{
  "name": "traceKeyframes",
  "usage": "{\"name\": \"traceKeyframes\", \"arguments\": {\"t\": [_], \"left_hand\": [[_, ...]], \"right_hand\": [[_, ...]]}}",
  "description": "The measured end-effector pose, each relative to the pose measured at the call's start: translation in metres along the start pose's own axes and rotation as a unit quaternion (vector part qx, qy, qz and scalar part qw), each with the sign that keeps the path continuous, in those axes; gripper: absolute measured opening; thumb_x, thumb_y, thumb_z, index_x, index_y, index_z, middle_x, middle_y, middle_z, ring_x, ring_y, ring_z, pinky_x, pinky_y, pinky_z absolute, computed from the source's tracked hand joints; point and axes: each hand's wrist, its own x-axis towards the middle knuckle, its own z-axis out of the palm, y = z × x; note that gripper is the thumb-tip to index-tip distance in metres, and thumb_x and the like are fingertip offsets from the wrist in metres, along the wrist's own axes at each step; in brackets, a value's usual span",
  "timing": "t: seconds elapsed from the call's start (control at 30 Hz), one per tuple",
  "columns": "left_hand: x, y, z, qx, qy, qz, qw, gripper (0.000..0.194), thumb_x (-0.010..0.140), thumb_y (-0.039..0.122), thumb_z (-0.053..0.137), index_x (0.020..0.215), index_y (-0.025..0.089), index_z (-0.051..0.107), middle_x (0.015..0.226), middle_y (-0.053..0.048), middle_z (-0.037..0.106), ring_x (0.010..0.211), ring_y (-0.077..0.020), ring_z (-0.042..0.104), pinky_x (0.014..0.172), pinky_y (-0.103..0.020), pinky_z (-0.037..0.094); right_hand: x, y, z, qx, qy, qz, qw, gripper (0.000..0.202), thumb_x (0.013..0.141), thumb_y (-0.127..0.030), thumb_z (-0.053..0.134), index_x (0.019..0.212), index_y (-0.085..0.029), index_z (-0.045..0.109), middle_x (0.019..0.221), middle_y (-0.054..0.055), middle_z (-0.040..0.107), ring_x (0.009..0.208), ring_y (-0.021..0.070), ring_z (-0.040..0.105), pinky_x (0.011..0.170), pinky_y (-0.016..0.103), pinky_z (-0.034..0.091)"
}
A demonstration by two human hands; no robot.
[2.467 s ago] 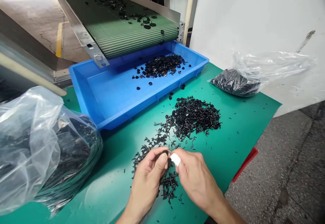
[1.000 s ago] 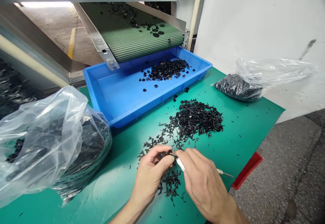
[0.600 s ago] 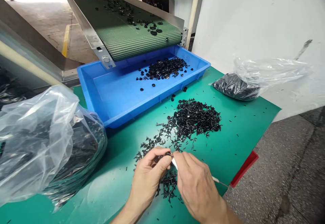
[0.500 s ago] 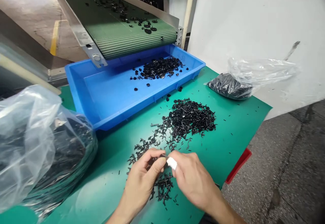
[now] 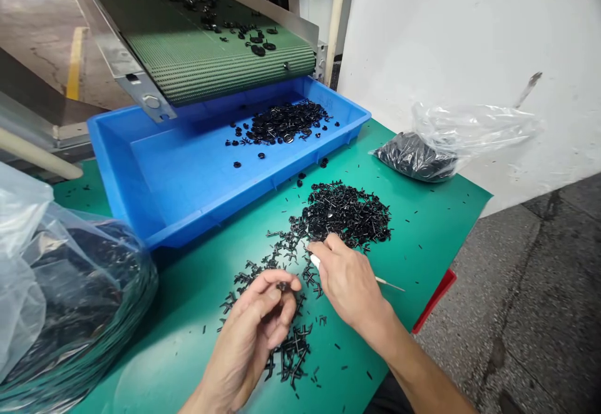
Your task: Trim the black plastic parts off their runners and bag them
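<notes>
My left hand point(image 5: 256, 332) is curled above the green table, a small black piece point(image 5: 282, 286) pinched between thumb and forefinger. Beyond it my right hand point(image 5: 347, 282) reaches to the near edge of a pile of small black parts point(image 5: 347, 210). A thin tool point(image 5: 389, 285) sticks out from under that hand on the right, and something white shows by its fingertips. What those fingertips touch is partly hidden. Cross-shaped black parts point(image 5: 293, 351) lie beside and under my left hand.
Behind, a blue tray point(image 5: 173, 176) holds black parts under a green conveyor belt point(image 5: 211, 57). A large clear bag point(image 5: 89, 282) of black items stands at left, a smaller bag point(image 5: 417, 157) at the back right. A red container point(image 5: 436, 301) shows below the table's right edge.
My hands have moved apart. My right hand has gone forward to the pile, and the thin tool now shows beside it. My left hand has turned and its lower fingers have loosened. The view has shifted slightly.
</notes>
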Motion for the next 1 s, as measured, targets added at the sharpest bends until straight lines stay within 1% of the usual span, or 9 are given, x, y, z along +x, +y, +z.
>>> {"name": "traceKeyframes", "arguments": {"t": [0.1, 0.2, 0.33, 0.43, 0.5, 0.57, 0.67, 0.77, 1.0], "left_hand": [[0.0, -0.002, 0.0, 0.017, -0.002, -0.005, 1.0, 0.019, 0.088, 0.035, 0.061, 0.085, 0.017, 0.066, 0.071, -0.001, 0.056, 0.052, -0.0069, 0.032, 0.042, -0.018, 0.022], [0.0, -0.008, -0.001, 0.03, -0.001, -0.005, 1.0, 0.022, 0.087, 0.038, 0.063, 0.096, 0.018, 0.067, 0.064, 0.002, 0.054, 0.048, -0.0046, 0.029, 0.043, -0.017, 0.021], [-0.001, -0.013, -0.002, 0.011, -0.009, 0.002, 1.0, 0.027, 0.084, 0.035, 0.068, 0.104, 0.016, 0.068, 0.065, 0.001, 0.056, 0.048, -0.0039, 0.035, 0.047, -0.017, 0.025], [-0.001, -0.013, -0.003, -0.014, 0.001, 0.019, 1.0, 0.024, 0.081, 0.03, 0.072, 0.1, 0.015, 0.07, 0.064, 0.002, 0.054, 0.051, -0.0044, 0.036, 0.047, -0.016, 0.027], [-0.001, -0.013, -0.003, -0.022, 0.005, 0.025, 0.999, 0.023, 0.08, 0.028, 0.074, 0.099, 0.016, 0.071, 0.068, 0.0, 0.057, 0.053, -0.0048, 0.037, 0.048, -0.015, 0.029], [-0.002, -0.013, -0.003, -0.026, 0.005, 0.032, 0.999, 0.021, 0.079, 0.027, 0.075, 0.096, 0.016, 0.071, 0.073, -0.001, 0.06, 0.054, -0.0049, 0.038, 0.048, -0.015, 0.029], [-0.003, -0.015, -0.003, -0.026, 0.001, 0.037, 0.999, 0.019, 0.078, 0.027, 0.075, 0.093, 0.016, 0.07, 0.075, -0.002, 0.06, 0.055, -0.0051, 0.038, 0.047, -0.015, 0.028], [-0.004, -0.016, -0.002, -0.023, 0.0, 0.033, 0.999, 0.021, 0.08, 0.028, 0.073, 0.095, 0.015, 0.07, 0.069, -0.001, 0.058, 0.052, -0.0045, 0.037, 0.046, -0.015, 0.028], [-0.005, -0.019, 0.002, -0.042, -0.002, 0.027, 0.999, 0.022, 0.081, 0.026, 0.072, 0.101, 0.016, 0.069, 0.067, 0.0, 0.058, 0.052, -0.0049, 0.039, 0.048, -0.014, 0.031]], "right_hand": [[-0.005, -0.001, -0.002, 0.065, 0.013, -0.005, 0.998, 0.03, 0.089, -0.007, 0.042, 0.106, -0.02, 0.062, 0.091, 0.002, 0.056, 0.072, 0.0137, 0.055, 0.062, 0.026, 0.041], [-0.018, -0.009, -0.008, 0.162, 0.023, -0.027, 0.986, 0.033, 0.089, -0.007, 0.039, 0.109, -0.022, 0.061, 0.093, 0.002, 0.056, 0.077, 0.0139, 0.056, 0.07, 0.028, 0.045], [-0.035, -0.026, -0.02, 0.214, -0.029, -0.064, 0.974, 0.037, 0.091, -0.009, 0.035, 0.115, -0.024, 0.058, 0.094, 0.002, 0.055, 0.074, 0.0145, 0.056, 0.066, 0.029, 0.047], [-0.044, -0.031, -0.022, 0.2, -0.025, -0.081, 0.976, 0.042, 0.09, -0.008, 0.032, 0.126, -0.021, 0.051, 0.1, 0.006, 0.057, 0.083, 0.0178, 0.058, 0.071, 0.033, 0.051], [-0.049, -0.028, -0.019, 0.176, 0.017, -0.081, 0.981, 0.047, 0.09, -0.006, 0.029, 0.133, -0.017, 0.044, 0.106, 0.009, 0.06, 0.09, 0.0196, 0.06, 0.075, 0.033, 0.051], [-0.053, -0.023, -0.013, 0.147, 0.059, -0.076, 0.984, 0.048, 0.09, -0.005, 0.027, 0.135, -0.014, 0.04, 0.101, 0.01, 0.064, 0.085, 0.0197, 0.063, 0.07, 0.032, 0.051], [-0.057, -0.019, -0.005, 0.109, 0.072, -0.061, 0.989, 0.036, 0.091, -0.006, 0.027, 0.117, -0.015, 0.05, 0.076, 0.004, 0.064, 0.064, 0.019, 0.059, 0.055, 0.03, 0.044], [-0.06, -0.02, -0.004, 0.068, 0.058, -0.065, 0.994, 0.029, 0.091, -0.006, 0.029, 0.093, -0.02, 0.054, 0.074, 0.003, 0.059, 0.065, 0.0204, 0.056, 0.056, 0.032, 0.04], [-0.062, -0.025, -0.002, 0.057, 0.079, -0.064, 0.993, 0.028, 0.093, -0.007, 0.03, 0.096, -0.02, 0.055, 0.081, 0.004, 0.059, 0.074, 0.0218, 0.058, 0.062, 0.033, 0.042]]}}
